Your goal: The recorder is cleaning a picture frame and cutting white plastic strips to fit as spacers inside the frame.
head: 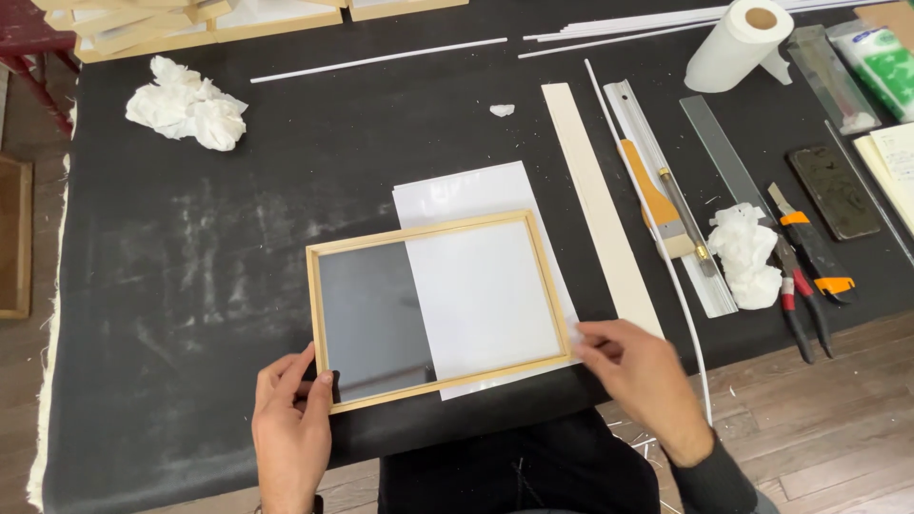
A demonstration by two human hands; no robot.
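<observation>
Wooden frame [440,309] lies flat on the black-covered desk [190,238], near the 6 o'clock edge, right in front of the person. Left hand [290,424] pinches the frame's 7 o'clock corner, thumb on the rail, fingers curled at the outer edge. Right hand [640,373] sits at the 4 o'clock corner, fingertips pressing where frame and white sheet [486,286] meet; fingers loosely bent, touching, not wrapped around anything.

Progress, judged from the layout: frame looks assembled, four rails joined, with a glossy pane inside that reflects dark on its 9 o'clock half. The white sheet lies under the 3 o'clock half only and sticks out past the frame at 12 o'clock and a little at 3 o'clock, so it is not lined up with the opening. Alignment looks unfinished; I cannot tell if the pane is fixed.

Around: pale wood strip [600,209] at 2 o'clock of the frame, brush [657,205] and metal ruler [666,190] beyond it, crumpled tissue [747,252], pliers [804,295], paper towel roll [738,43] at 1 o'clock, another tissue wad [188,105] at 10 o'clock, stacked frames [171,19] at 11 o'clock.
</observation>
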